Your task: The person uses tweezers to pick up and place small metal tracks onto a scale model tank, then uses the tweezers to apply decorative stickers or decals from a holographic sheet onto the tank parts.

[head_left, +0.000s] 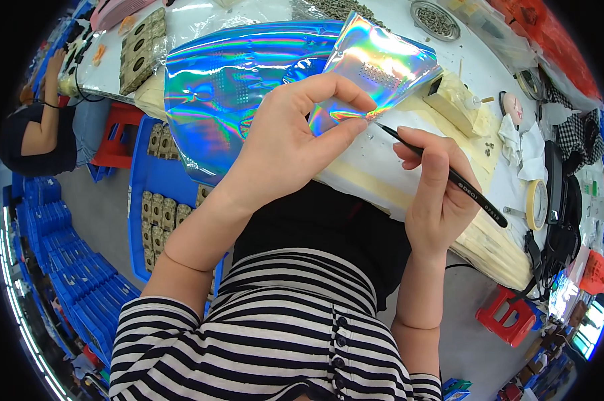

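My left hand [285,137] is closed in a pinch, its thumb and forefinger tips almost meeting. What lies between them is too small to make out. Under and behind that hand spreads a shiny blue rainbow-foil sheet [212,100], its right part folded over into a silvery flap [375,63] beside the fingertips. Rows of tiny dots mark the foil. My right hand [439,187] is closed around black tweezers [466,184], which slant up to the left. Their tips come right up to the left thumb tip.
White paper [362,160] with yellowish edging covers the near table. A small yellowish block [452,107], a tape roll [536,205] and a round dish of small metal pieces [436,20] stand right. A blue tray [156,177] holds patterned blocks at left. Another person [44,137] sits far left.
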A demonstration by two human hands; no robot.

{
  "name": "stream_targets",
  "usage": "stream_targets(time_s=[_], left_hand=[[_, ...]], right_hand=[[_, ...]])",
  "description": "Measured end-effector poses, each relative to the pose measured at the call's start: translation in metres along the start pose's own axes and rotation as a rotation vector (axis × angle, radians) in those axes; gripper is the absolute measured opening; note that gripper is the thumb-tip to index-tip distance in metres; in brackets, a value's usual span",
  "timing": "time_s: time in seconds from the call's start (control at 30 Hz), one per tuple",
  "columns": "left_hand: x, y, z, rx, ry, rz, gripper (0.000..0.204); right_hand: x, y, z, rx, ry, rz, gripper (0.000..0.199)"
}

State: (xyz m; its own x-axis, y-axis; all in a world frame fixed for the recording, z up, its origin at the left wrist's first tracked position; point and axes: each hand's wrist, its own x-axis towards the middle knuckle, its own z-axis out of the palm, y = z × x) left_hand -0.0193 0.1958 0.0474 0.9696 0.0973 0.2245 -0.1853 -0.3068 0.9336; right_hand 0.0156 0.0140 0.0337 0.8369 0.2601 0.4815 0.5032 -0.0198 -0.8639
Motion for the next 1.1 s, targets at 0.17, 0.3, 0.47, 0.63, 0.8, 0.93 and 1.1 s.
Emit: stream_targets(time_s=[0.17, 0.3, 0.47, 0.63, 0.8, 0.93, 1.1], left_hand=[[-0.0008, -0.0006, 0.0019, -0.016, 0.006, -0.008, 0.016], [-0.0001, -0.0022, 0.0025, -0.002, 0.007, 0.013, 0.016], [-0.0001, -0.0055, 0.002, -0.004, -0.001, 0.015, 0.017], [-0.0012, -0.0035, 0.0022, -0.064, -0.002, -0.049, 0.017], [-0.0005, -0.0026, 0.0016, -0.03, -0.01, -0.046, 0.016], [-0.0007, -0.0028, 0.0016, -0.035, -0.005, -0.043, 0.017], [-0.0004, -0.0044, 0.0032, -0.062, 0.004, -0.018, 0.017]], right_hand=[[0.0019, 0.0038, 0.0029, 0.018, -0.021, 0.015, 0.018], [-0.0001, 0.0023, 0.0, -0.012, -0.008, 0.032, 0.019], [0.0012, 0.0035, 0.0018, 0.018, 0.01, 0.013, 0.019], [0.0002, 0.0019, 0.0011, -0.022, -0.009, 0.052, 0.019], [0.0007, 0.0029, 0.0014, 0.009, 0.025, 0.021, 0.018], [0.0008, 0.0019, 0.0022, -0.021, 0.008, 0.042, 0.019], [0.0008, 0.0043, 0.0021, 0.001, 0.027, -0.006, 0.018]])
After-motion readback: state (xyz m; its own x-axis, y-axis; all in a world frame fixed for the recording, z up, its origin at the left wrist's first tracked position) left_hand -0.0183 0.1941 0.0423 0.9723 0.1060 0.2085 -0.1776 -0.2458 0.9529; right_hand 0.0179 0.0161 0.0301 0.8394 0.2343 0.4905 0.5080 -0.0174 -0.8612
